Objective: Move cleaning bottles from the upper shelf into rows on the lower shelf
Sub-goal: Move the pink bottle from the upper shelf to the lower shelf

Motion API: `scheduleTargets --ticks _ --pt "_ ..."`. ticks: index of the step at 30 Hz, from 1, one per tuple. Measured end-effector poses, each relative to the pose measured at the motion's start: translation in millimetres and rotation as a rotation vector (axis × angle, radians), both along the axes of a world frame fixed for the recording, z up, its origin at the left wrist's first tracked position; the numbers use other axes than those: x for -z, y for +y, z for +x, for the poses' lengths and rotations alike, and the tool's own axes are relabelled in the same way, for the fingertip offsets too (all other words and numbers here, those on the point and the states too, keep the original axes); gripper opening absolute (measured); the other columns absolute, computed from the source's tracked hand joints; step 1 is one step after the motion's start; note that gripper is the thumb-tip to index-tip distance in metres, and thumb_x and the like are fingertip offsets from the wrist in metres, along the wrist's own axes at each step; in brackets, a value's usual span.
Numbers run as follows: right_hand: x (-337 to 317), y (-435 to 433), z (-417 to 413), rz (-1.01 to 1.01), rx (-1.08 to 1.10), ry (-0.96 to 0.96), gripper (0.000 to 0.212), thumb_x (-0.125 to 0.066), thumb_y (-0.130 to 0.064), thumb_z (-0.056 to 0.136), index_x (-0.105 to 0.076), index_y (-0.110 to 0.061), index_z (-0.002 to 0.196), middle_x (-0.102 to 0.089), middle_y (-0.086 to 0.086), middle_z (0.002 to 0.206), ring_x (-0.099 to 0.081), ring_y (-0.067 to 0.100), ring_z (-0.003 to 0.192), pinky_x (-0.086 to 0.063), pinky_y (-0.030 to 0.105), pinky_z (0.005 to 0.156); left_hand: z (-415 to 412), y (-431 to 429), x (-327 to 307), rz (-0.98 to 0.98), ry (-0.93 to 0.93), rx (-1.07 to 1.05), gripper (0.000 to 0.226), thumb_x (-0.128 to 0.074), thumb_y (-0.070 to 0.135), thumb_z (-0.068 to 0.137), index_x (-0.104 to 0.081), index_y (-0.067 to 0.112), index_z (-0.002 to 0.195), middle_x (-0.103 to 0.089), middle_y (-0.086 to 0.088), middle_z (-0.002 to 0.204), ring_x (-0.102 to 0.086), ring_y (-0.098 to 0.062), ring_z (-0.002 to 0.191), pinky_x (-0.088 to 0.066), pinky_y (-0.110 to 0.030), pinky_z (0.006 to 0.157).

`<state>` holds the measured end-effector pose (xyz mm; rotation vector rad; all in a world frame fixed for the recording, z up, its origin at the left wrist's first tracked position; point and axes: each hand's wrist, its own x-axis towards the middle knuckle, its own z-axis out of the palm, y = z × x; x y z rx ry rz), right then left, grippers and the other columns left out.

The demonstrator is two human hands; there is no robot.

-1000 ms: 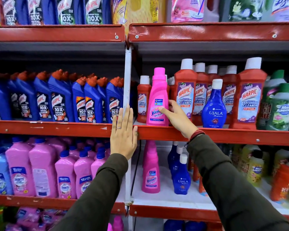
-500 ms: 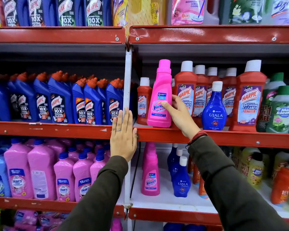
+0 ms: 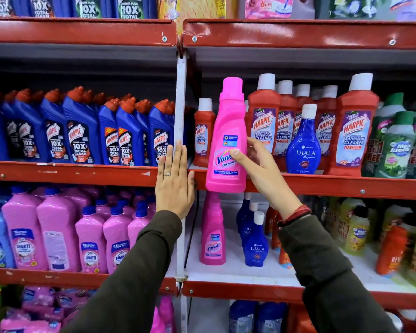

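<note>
Head view: right hand (image 3: 262,174) grip clamped on pink Vanish bottle (image 3: 228,140), held upright in front of upper shelf edge (image 3: 322,185), base overlapping it. Left hand (image 3: 174,181) flat, fingers apart, against white upright post (image 3: 181,104), left of bottle.

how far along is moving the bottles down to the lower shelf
Done: one pink Vanish bottle and several blue Ujala bottles stand on the lower shelf. In hand: the right hand holds another pink Vanish bottle. Left: a blue Ujala bottle upstairs.
</note>
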<state>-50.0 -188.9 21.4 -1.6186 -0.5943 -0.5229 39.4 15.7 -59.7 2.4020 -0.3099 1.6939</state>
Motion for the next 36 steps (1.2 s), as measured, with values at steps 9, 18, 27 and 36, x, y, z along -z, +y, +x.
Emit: scheduleTargets --ticks 9,18,27,36 --pt "110 1 -13 -0.026 -0.048 0.114 0.043 -0.066 -0.017 0.095 -0.052 -0.015 0.136 -0.069 -0.002 0.127 -0.068 0.010 0.115 -0.056 0.024 0.090 -26 0 60 -0.051 0.000 0.058 0.062 -0.025 0.029 0.106 -0.014 0.004 0.161 -0.011 -0.010 0.171 0.003 -0.021 0.159 0.006 -0.040 0.129" --pt "195 0 1 -0.079 0.008 0.238 0.045 -0.069 -0.021 0.094 -0.052 -0.022 0.136 -0.069 -0.002 0.130 -0.064 0.017 0.123 -0.051 0.048 0.105 -33 7 169 -0.018 0.170 0.030 0.067 -0.026 0.028 0.103 -0.003 0.009 0.163 -0.002 -0.009 0.172 0.003 -0.022 0.159 0.005 -0.040 0.129" --pt "237 -4 40 -0.082 0.044 0.323 0.045 -0.066 -0.013 0.095 -0.048 -0.013 0.136 -0.066 0.005 0.133 -0.063 0.014 0.124 -0.052 0.033 0.106 -20 2 243 0.018 0.262 0.012 0.072 -0.026 0.031 0.103 0.007 0.004 0.161 0.015 -0.011 0.171 0.007 -0.023 0.159 -0.002 -0.041 0.128" --pt "265 3 65 -0.109 0.042 0.395 0.051 -0.069 -0.014 0.093 -0.046 -0.012 0.138 -0.064 0.004 0.133 -0.063 0.010 0.123 -0.053 0.019 0.096 -6 -3 263 0.068 0.293 -0.018 0.079 -0.030 0.034 0.100 0.009 0.001 0.160 0.017 -0.017 0.169 0.012 -0.025 0.158 -0.005 -0.042 0.126"
